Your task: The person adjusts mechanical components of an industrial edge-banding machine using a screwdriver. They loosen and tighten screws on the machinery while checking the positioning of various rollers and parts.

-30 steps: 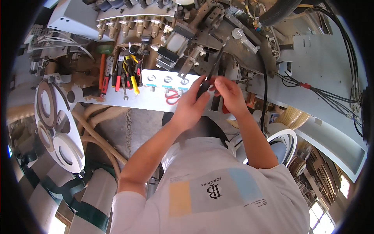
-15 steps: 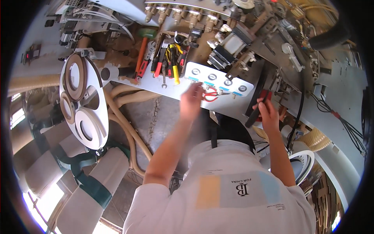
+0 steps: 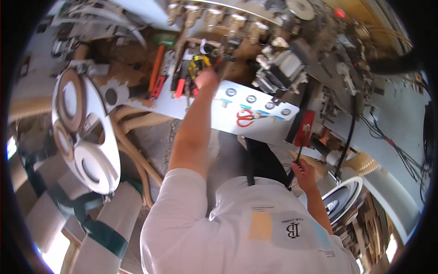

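"So, where is the left hand [image 3: 206,78]?"

"At a yellow-and-black-handled tool [image 3: 197,65] on the pale metal worktop [image 3: 221,119], back from its front edge; whether the fingers grip it, one cannot tell."

"And the right hand [image 3: 304,173]?"

"Its fingers are curled round a slim dark rod-shaped tool [image 3: 300,153] near the worktop's front edge."

"Any writing?"

"Dark lettering [image 3: 292,230] on the person's white cloth shirt [image 3: 191,237]."

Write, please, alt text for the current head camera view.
A person's left hand is at some yellow-handled tools; the right hand holds a slim dark tool. Red-handled scissors lie between the hands on a white surface.
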{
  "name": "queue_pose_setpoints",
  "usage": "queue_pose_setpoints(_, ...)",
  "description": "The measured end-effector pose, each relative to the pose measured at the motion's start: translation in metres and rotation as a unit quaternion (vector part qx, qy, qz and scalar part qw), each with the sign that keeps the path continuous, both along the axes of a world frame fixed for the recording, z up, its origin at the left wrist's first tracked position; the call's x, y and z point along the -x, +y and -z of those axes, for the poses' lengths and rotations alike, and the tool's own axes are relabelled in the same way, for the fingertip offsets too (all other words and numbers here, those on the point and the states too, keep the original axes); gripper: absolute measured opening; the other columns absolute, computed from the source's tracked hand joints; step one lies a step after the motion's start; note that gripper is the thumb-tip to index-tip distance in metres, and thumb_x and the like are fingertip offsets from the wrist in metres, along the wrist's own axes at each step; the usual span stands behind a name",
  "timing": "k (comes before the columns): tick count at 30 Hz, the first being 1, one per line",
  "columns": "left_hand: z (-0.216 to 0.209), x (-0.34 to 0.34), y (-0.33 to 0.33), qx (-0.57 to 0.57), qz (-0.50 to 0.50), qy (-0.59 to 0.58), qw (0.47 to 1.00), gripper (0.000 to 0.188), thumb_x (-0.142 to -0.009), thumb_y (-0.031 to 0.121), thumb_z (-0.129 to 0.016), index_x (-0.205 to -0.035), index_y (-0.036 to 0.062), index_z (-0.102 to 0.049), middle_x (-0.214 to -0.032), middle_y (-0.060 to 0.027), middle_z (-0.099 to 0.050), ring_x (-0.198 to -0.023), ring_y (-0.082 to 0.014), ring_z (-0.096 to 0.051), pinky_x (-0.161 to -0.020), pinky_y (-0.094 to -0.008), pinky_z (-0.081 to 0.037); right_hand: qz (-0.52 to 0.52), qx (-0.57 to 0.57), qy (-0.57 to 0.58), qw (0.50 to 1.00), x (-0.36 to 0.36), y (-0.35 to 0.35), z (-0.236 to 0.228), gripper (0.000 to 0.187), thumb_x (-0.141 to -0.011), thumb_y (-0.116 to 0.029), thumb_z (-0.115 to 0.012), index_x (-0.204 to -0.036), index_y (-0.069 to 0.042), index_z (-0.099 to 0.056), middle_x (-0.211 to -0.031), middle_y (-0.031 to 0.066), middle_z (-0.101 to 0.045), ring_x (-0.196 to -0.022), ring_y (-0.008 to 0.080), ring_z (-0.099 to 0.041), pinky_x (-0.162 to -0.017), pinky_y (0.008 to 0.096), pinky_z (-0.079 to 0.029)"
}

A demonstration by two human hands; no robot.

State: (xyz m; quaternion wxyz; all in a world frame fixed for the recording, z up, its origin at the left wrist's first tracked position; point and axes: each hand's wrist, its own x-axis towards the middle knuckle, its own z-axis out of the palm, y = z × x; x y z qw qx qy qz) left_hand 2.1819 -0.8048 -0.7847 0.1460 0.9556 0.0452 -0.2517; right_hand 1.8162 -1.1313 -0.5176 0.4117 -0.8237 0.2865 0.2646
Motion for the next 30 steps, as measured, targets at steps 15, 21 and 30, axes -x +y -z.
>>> queue_pose_setpoints(15, -0.23, 0.11, -0.022, 0.552, -0.142, -0.167, 0.804, 0.021, -0.111, 0.02, -0.044, -0.121, 0.0032, -0.05, -0.077, -0.0004, -0.056, -0.065, -0.0054, -0.047, -0.058, -0.022, -0.037, 0.155, -0.092, 0.081, 0.98, 0.072, 0.036, 0.078, 0.028, -0.103, -0.023, -0.065, -0.117, 0.002, -0.068, -0.095, 0.0066, -0.075, -0.088, 0.0115, -0.07, -0.08, 0.0269, -0.054)
queue_pose_setpoints(21, -0.283, 0.162, -0.156, 0.554, -0.054, 0.155, 0.816, 0.041, -0.108, 0.022, -0.052, -0.145, 0.0058, -0.048, -0.083, -0.0017, -0.059, -0.068, -0.0088, -0.057, -0.062, -0.0274, -0.049, 0.172, -0.122, 0.083, 0.974, 0.091, 0.042, 0.097, 0.028, -0.104, -0.025, -0.065, -0.117, -0.001, -0.068, -0.093, 0.004, -0.073, -0.084, 0.0095, -0.066, -0.077, 0.0261, -0.052)
queue_pose_setpoints(30, -0.229, 0.107, -0.337, 0.582, -0.035, -0.073, 0.809, 0.056, -0.105, 0.023, -0.055, -0.154, 0.0013, -0.041, -0.086, -0.0115, -0.067, -0.07, -0.0172, -0.064, -0.068, -0.0326, -0.053, 0.091, -0.027, 0.032, 0.995, 0.148, 0.024, 0.101, 0.023, -0.103, -0.023, -0.065, -0.114, -0.002, -0.068, -0.094, 0.0016, -0.072, -0.088, 0.0092, -0.063, -0.083, 0.0262, -0.049)
